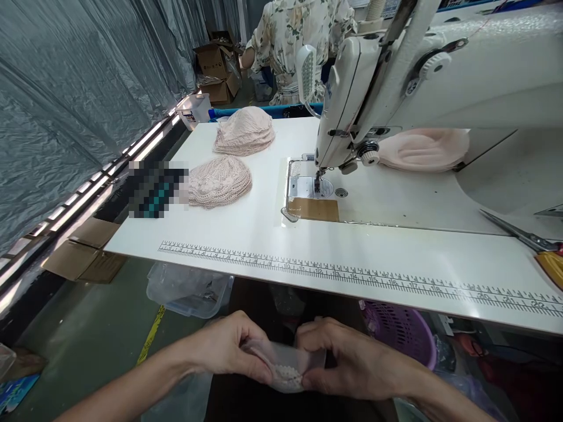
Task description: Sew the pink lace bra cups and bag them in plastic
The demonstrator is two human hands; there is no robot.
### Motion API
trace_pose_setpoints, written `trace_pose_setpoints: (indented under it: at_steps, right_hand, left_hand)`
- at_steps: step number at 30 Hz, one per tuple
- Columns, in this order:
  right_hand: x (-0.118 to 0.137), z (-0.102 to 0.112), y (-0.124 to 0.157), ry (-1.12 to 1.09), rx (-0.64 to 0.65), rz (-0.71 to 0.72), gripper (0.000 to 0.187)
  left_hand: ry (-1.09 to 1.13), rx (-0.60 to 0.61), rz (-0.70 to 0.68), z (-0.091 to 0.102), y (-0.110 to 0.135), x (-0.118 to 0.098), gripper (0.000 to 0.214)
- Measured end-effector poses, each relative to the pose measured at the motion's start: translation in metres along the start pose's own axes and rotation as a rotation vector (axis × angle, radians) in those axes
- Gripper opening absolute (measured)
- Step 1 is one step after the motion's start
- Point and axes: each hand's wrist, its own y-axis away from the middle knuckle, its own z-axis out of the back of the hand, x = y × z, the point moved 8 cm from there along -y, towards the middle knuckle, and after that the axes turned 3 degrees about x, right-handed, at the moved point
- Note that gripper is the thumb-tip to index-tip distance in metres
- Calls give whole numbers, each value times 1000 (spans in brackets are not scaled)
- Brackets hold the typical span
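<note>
Below the table's front edge, my left hand (231,349) and my right hand (341,357) both pinch a small clear plastic bag (285,366) that holds tiny white beads. The fingers of each hand are closed on the bag's edges. Both hands sit over my lap, in front of the white sewing table (352,258). On the table stands a white sewing machine (396,88), its needle over the metal plate (310,190).
Two stacks of pink lace pieces (220,181) (245,130) lie at the table's left. Pink padded cups (422,149) rest behind the machine. Scissors (523,234) lie at the right. Under the table are a clear plastic tub (185,290) and a purple basket (400,334). A person in a floral top (299,41) stands behind.
</note>
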Motion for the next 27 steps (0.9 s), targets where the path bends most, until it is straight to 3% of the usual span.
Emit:
trace_pose_setpoints:
  at_steps: [7, 15, 27]
  right_hand:
    - [4, 0, -5, 39, 20, -11, 10]
    - [-15, 4, 2, -101, 88, -26, 11]
    - [-21, 4, 4, -139, 45, -47, 19]
  left_hand:
    - [-76, -16, 16, -8, -11, -8, 14]
    - [-2, -38, 65, 7, -5, 5, 15]
    - [68, -69, 44, 17, 7, 13, 12]
